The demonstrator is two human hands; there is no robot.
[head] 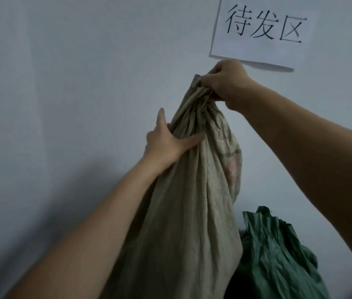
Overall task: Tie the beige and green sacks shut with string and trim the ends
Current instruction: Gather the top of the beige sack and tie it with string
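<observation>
A tall beige woven sack (183, 201) stands upright in front of the wall, its top gathered into a bunched neck. My right hand (226, 83) is closed around that neck at the very top, where a thin pale string (207, 98) shows just under the fingers. My left hand (166, 141) grips the sack's left shoulder a little lower, thumb up and fingers pressed into the cloth. A green woven sack (278, 251) sits lower right, behind and beside the beige one, its crumpled mouth loose.
A plain pale wall (62, 83) fills the background close behind the sacks. A white paper sign (263, 31) with black characters is stuck to it above my right hand. A dark shadow lies between the two sacks at the bottom.
</observation>
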